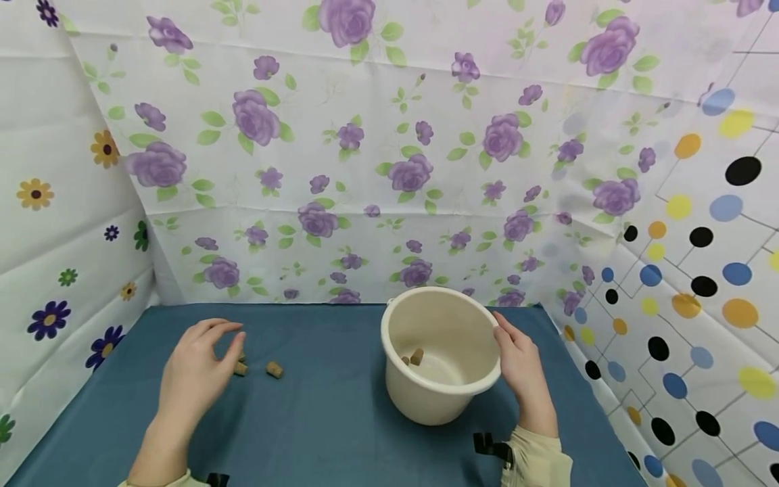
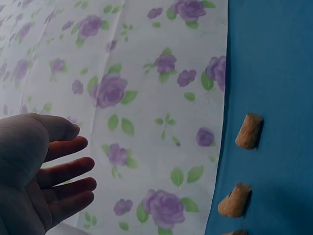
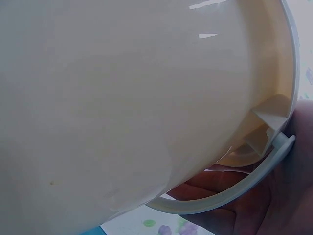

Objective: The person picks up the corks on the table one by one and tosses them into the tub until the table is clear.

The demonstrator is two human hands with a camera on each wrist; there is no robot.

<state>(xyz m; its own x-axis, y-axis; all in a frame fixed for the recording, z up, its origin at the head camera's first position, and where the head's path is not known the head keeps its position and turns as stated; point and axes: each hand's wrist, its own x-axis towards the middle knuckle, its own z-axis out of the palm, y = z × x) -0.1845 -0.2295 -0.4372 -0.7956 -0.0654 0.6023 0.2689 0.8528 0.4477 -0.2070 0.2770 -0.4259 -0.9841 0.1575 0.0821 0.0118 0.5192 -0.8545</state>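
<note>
A cream plastic bucket (image 1: 426, 402) is tilted toward me on the right, with at least two corks (image 1: 416, 356) inside. My right hand (image 1: 517, 355) grips its rim at the right side; in the right wrist view the fingers (image 3: 210, 182) curl beneath the rim beside the white handle (image 3: 234, 193). On the left, my left hand (image 1: 195, 368) hovers above the cloth, fingers loosely bent and nothing between them. Near its thumb lie loose corks; one cork (image 1: 274, 369) sits apart to the right, while others are partly hidden behind the hand. The left wrist view shows a cork (image 2: 249, 131) on its side.
Blue cloth (image 1: 316, 433) covers the table. A white sheet with purple roses (image 1: 410, 172) hangs along the back edge. Patterned sheets stand at both sides, flowered (image 1: 36, 264) on the left and dotted (image 1: 688, 270) on the right.
</note>
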